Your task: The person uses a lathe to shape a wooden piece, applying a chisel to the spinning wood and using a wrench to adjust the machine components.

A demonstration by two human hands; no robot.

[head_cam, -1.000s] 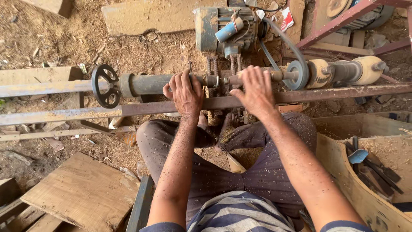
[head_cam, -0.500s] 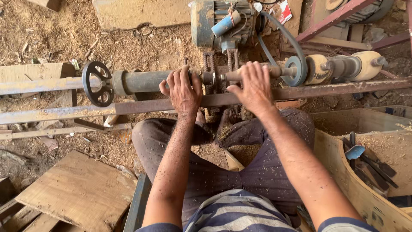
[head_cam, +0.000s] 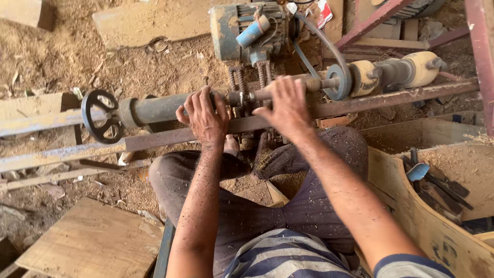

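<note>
A slim wooden spindle (head_cam: 267, 93) lies horizontal in the lathe at upper centre, both hands resting on it.

I see a flat wooden board (head_cam: 92, 237) on the sawdust-covered ground (head_cam: 72, 56) at the lower left. At the right edge stands a curved wooden box (head_cam: 427, 226) with dark tools (head_cam: 437, 185) lying in it. A second pale board (head_cam: 149, 20) lies along the top. A red metal frame (head_cam: 481, 51) runs down the upper right corner. Loose wood scraps (head_cam: 51, 190) sit at the left.
</note>
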